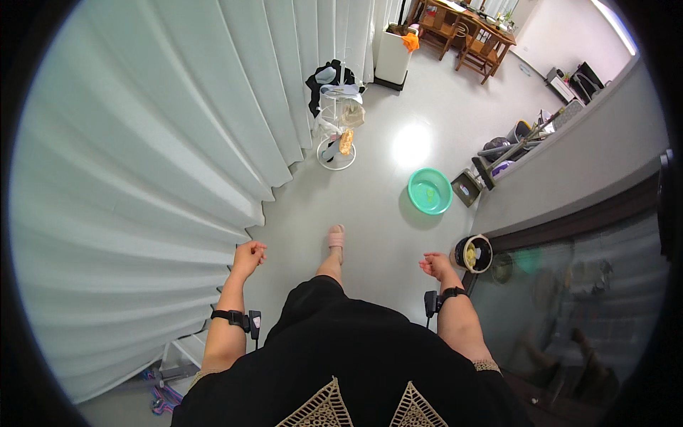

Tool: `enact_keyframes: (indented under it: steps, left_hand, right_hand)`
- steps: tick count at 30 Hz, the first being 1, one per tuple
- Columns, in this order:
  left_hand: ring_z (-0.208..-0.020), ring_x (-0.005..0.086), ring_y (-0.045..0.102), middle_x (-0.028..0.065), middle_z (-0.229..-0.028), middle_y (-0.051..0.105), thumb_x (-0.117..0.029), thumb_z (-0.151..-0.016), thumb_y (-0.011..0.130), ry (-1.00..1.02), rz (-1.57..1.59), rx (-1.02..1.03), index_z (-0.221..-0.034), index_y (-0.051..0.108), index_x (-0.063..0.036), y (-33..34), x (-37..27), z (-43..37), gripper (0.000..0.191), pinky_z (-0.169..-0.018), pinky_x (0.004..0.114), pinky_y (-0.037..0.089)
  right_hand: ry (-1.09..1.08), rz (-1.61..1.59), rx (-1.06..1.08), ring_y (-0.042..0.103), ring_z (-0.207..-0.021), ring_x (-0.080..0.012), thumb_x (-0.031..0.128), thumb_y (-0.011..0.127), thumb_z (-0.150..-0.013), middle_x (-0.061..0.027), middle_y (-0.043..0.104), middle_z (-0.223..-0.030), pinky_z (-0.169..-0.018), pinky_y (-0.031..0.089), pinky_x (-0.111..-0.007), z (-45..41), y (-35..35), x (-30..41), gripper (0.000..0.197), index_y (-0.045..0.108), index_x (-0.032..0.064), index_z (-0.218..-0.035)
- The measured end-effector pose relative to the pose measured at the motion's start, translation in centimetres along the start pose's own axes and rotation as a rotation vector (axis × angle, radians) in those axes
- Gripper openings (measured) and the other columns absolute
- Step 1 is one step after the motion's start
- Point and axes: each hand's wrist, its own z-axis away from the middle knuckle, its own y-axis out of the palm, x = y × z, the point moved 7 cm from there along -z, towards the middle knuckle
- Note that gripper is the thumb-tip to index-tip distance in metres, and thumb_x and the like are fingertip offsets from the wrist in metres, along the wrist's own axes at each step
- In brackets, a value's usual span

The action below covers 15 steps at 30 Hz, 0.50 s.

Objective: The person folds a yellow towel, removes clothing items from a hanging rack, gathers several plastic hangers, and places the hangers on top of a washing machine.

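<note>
My left hand (249, 259) hangs with loosely bent fingers and nothing in it, nearest to the pale pleated curtain (176, 176). On the other side, my right hand (436, 265) is also bare, its fingers slightly curled and apart. Just beyond it stands a dark bin with a light rim (485, 267), with yellowish scraps inside. A green plastic basin (430, 184) sits on the floor ahead of that hand. One foot in a pink slipper (336, 236) is stretched forward between my hands; the other foot is hidden.
Ahead, a white wire rack (335, 166) holds clothing and bags. Right of the basin are a dustpan (465, 188) and a broom (484, 172) by the wall. A glass door (576, 299) runs along my right. Farther off are a tall white bin (390, 60) and wooden chairs (480, 50).
</note>
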Motion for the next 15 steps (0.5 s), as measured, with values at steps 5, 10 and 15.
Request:
enact_keyframes:
  steps: [5, 10, 15]
  left_hand:
    - [-0.057, 0.0101, 0.057, 0.0056, -0.073, 0.065, -0.004, -0.091, 0.053, 0.002, 0.058, 0.007, -0.102, 0.065, 0.0013, 0.7, -4.0, -13.0, 0.018, -0.055, 0.025, 0.048]
    - [-0.057, 0.0100, 0.057, 0.0056, -0.074, 0.065, -0.006, -0.092, 0.054, -0.050, 0.086, 0.050, -0.102, 0.065, 0.0011, 2.0, -8.7, -23.1, 0.017, -0.054, 0.024, 0.048]
    - [-0.056, 0.0114, 0.058, 0.0042, -0.072, 0.063, -0.007, -0.093, 0.053, -0.062, -0.032, 0.032, -0.099, 0.066, -0.0009, 3.1, -13.7, -30.1, 0.016, -0.055, 0.025, 0.049]
  right_hand:
    - [-0.039, 0.046, 0.037, 0.070, -0.076, -0.0195, 0.007, 0.051, -0.093, -0.0144, 0.070, -0.094, -0.063, 0.057, -0.030, -6.2, 4.7, 13.6, 0.027, 0.054, 0.0060, -0.120]
    - [-0.041, 0.100, 0.068, 0.070, -0.078, -0.0188, 0.008, 0.052, -0.092, -0.0143, 0.071, -0.096, -0.066, 0.056, -0.030, -12.0, 7.0, 23.5, 0.029, 0.055, 0.0053, -0.121]
    - [-0.058, 0.300, 0.103, 0.069, -0.079, -0.0181, 0.014, 0.053, -0.092, -0.0123, 0.070, -0.095, -0.070, 0.056, -0.032, -18.1, 10.4, 33.2, 0.029, 0.058, 0.0038, -0.119]
